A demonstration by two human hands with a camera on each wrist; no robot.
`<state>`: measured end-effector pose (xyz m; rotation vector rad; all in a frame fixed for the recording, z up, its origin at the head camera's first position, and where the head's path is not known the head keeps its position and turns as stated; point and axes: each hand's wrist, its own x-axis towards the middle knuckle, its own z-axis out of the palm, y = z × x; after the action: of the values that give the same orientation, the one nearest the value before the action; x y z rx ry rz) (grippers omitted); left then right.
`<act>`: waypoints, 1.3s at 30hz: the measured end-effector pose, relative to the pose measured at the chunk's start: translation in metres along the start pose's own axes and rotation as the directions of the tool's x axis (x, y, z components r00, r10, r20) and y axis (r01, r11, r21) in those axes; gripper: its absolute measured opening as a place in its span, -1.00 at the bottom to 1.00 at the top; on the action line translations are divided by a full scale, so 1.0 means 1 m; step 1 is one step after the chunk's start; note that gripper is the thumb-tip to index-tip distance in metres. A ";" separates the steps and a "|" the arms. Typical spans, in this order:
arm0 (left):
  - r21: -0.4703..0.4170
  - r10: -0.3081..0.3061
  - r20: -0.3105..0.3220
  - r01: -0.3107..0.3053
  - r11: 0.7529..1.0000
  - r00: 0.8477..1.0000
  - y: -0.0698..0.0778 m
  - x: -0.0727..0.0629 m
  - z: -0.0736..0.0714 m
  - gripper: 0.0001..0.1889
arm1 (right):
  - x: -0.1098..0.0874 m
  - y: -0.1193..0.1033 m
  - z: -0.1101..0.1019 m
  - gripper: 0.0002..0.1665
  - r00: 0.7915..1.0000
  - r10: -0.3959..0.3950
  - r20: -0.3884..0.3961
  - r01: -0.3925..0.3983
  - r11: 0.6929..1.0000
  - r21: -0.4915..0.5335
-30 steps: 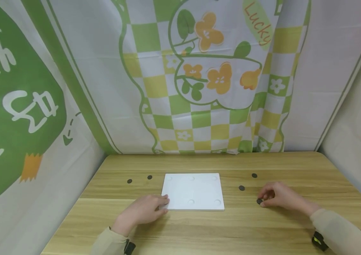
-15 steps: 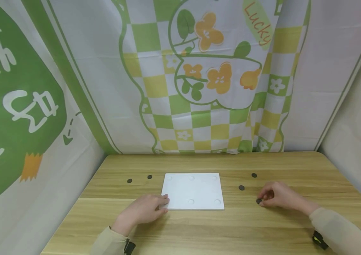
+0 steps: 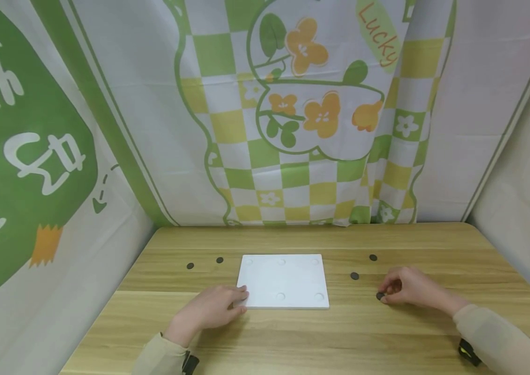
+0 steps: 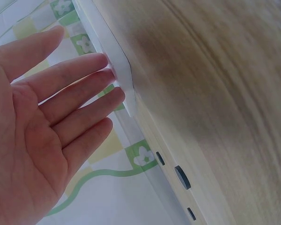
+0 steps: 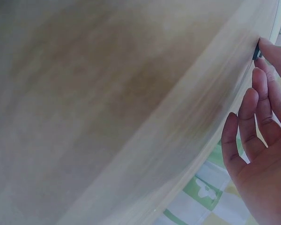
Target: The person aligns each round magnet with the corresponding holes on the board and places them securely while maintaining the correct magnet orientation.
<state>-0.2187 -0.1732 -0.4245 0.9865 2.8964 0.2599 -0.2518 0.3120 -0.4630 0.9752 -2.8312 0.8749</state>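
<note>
A white rectangular board (image 3: 288, 281) with several shallow round recesses lies flat on the table. My left hand (image 3: 211, 307) rests its fingertips on the board's near left corner. In the left wrist view, the fingers of that hand (image 4: 51, 103) are fairly straight and hold nothing. To the right of the board, my right hand (image 3: 412, 289) pinches a small dark round disc (image 3: 380, 296) between thumb and finger at the tabletop. The right wrist view shows the same disc (image 5: 256, 51) edge-on at the fingertips, the other fingers loosely bent.
Two dark discs lie on the right, a nearer disc (image 3: 355, 276) and a farther disc (image 3: 373, 258). Left of the board are a disc (image 3: 220, 260) and another disc (image 3: 190, 266). The left wrist view has a larger-looking disc (image 4: 182, 177). A patterned curtain (image 3: 312, 198) hangs behind the wooden table (image 3: 302, 344).
</note>
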 end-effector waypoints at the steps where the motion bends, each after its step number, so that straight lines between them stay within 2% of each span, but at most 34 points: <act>1: -0.001 0.000 0.000 0.000 1.000 1.000 0.000 0.000 0.000 -0.58 | 0.000 0.000 0.000 -0.86 1.000 -0.004 0.000 0.004 1.000 0.003; 15: -0.007 -0.004 -0.008 0.004 1.000 1.000 -0.001 0.000 0.001 -0.59 | 0.002 0.007 0.003 -0.87 0.995 -0.103 -0.012 0.103 0.994 0.028; 23: -0.005 -0.002 -0.006 0.002 1.000 1.000 0.000 0.000 0.001 -0.59 | 0.003 0.008 0.004 -0.83 0.977 -0.205 -0.049 0.202 0.977 -0.065; 28: -0.004 -0.001 -0.005 0.001 1.000 1.000 0.001 0.000 0.001 -0.59 | 0.003 0.007 0.003 -0.81 0.979 -0.197 -0.044 0.192 0.976 -0.100; 39: -0.015 -0.002 -0.009 0.002 1.000 1.000 0.001 -0.001 0.000 -0.58 | 0.002 0.006 -0.001 -0.81 0.991 -0.135 0.012 0.136 0.989 -0.057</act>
<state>-0.2178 -0.1730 -0.4241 0.9821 2.8990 0.2862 -0.2569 0.3156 -0.4652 1.1501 -2.7408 0.7730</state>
